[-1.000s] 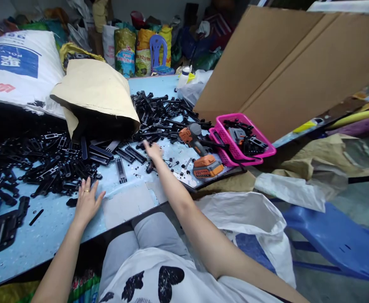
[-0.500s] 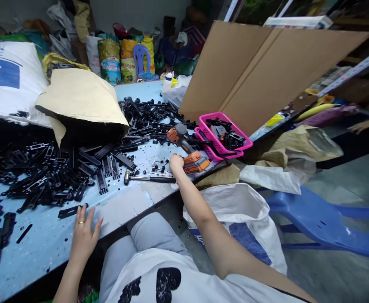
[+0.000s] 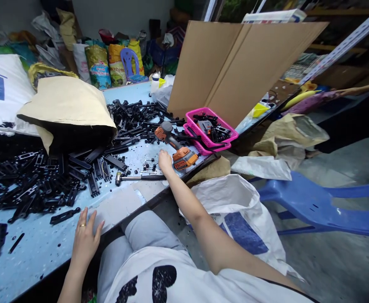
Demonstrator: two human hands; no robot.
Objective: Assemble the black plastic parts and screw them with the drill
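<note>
My left hand (image 3: 86, 235) lies on the near edge of the blue table (image 3: 46, 246), fingers spread and a ring on one. Just past its fingertips is a single black plastic part (image 3: 65, 216). My right hand (image 3: 165, 162) is closed, with its fingers curled down at the tabletop among small loose bits; whatever it pinches is hidden. Right beside it lies an orange and black cordless power tool (image 3: 184, 158). A hammer (image 3: 130, 178) with a black grip lies just on the near side of that hand.
Black plastic parts (image 3: 30, 181) are heaped at left and toward the back. A pink basket (image 3: 231, 136) of parts stands by a cardboard sheet (image 3: 235, 63). An open white sack (image 3: 247, 235) and a blue chair (image 3: 304, 193) are at right. Part of another person (image 3: 354, 122) shows far right.
The whole view has shifted slightly, so the table things appear farther left. My left fingertips have drawn a little away from the single black part. My right hand stays beside the power tool.
</note>
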